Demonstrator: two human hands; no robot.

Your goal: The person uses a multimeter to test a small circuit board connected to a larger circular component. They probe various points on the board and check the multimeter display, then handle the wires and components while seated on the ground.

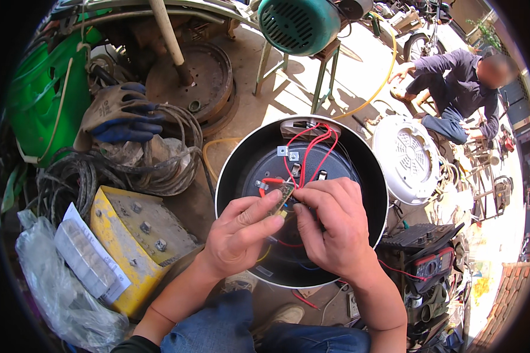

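Note:
My left hand (243, 229) holds a small green circuit board (285, 199) on edge between thumb and fingers. My right hand (335, 220) pinches at the board's right edge, near the red wires; what lies between its fingertips is hidden. Both hands are over the open round housing of an appliance (366, 220), black inside with a pale rim. Red wires (308, 152) run from a bracket at the housing's far wall down to the hands. Beside the board, a thick red-sleeved wire (272, 181) meets a metal terminal. Yellow and blue wires lie lower in the housing.
A white vented cover (406, 154) leans at the right, above a red and black multimeter (433, 264). To the left are a yellow metal block (128, 247), coiled cable (66, 181) and a work glove (119, 114). A green motor (298, 26) stands ahead. Another person (459, 88) sits at the upper right.

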